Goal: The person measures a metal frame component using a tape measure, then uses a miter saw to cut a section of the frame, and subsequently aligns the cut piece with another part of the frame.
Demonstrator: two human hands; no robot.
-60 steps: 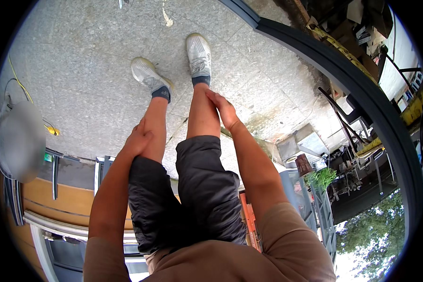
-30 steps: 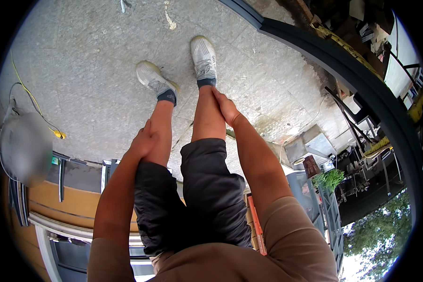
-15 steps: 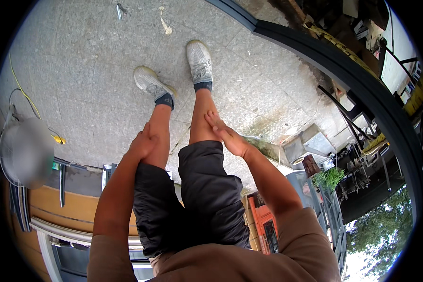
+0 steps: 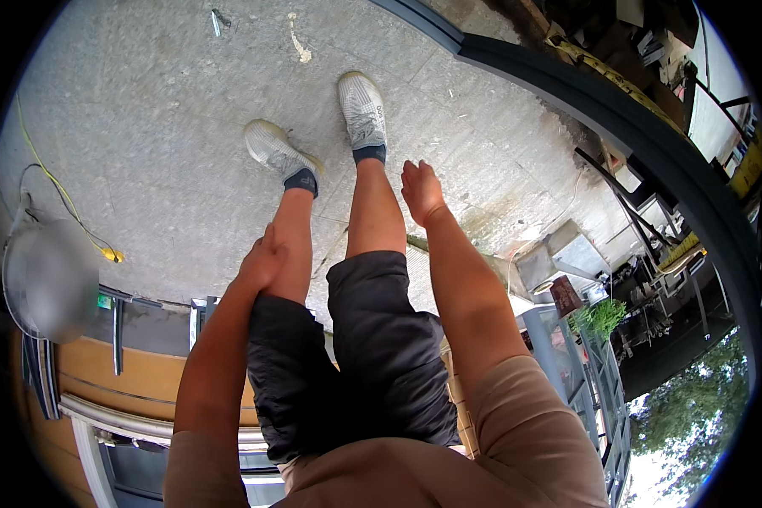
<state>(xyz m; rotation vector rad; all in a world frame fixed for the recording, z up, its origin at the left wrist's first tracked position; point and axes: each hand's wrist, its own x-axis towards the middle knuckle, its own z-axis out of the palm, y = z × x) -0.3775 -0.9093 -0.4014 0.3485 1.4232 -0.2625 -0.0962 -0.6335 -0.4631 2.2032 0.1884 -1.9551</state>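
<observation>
My left hand point(image 4: 265, 259) lies flat on my left shin point(image 4: 293, 237), just below the hem of the dark shorts point(image 4: 385, 339), with nothing held in it. To the right of my right shin point(image 4: 374, 207), apart from the leg, my right hand point(image 4: 422, 191) hangs in the air with its fingers loosely extended and empty. Two pale grey-white knit shoes, the left one point(image 4: 279, 151) turned outward and the right one point(image 4: 363, 108) pointing ahead, stand on the floor with dark socks above them.
Grey stone paving point(image 4: 161, 127) surrounds my feet. A round fan-like object point(image 4: 51, 279), blurred, stands at left near a yellow cable point(image 4: 55, 182). A dark metal frame point(image 4: 584, 93) curves along the right, with clutter beyond. A green plant point(image 4: 601, 320) grows by a pale block point(image 4: 559, 254).
My right hand has lifted off the right shin and moved up and to the right of it. My left hand stays on the left shin.
</observation>
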